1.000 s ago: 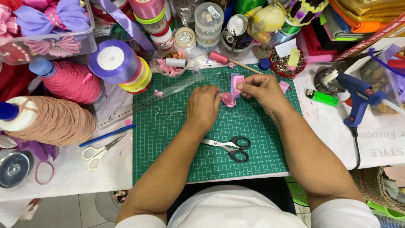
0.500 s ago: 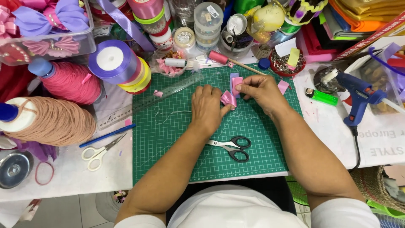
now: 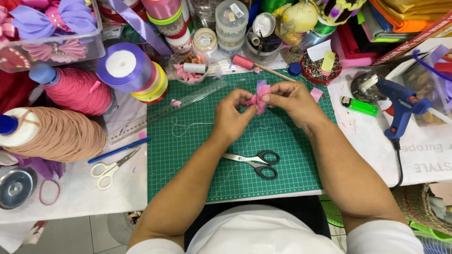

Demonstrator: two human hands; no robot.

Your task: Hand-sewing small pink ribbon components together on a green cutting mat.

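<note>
Landmark = green mat (image 3: 188,155). Nearest the person, on the mat's near half: black scissors (image 3: 256,163). W/ both hands just beyond, over the mat's far half: left hand (image 3: 231,117) and right hand (image 3: 292,101) meet, fingers of each pinched together on a pink ribbon piece (image 3: 260,98) held btwn them, slightly above the mat. Left of mat: white scissors (image 3: 110,168), blue pen (image 3: 120,150). Ruler (image 3: 188,100) lies across the far-left corner. Right of mat: green lighter (image 3: 360,107), blue glue gun (image 3: 400,106). Beyond far edge: purple ribbon spool (image 3: 125,67).
</note>
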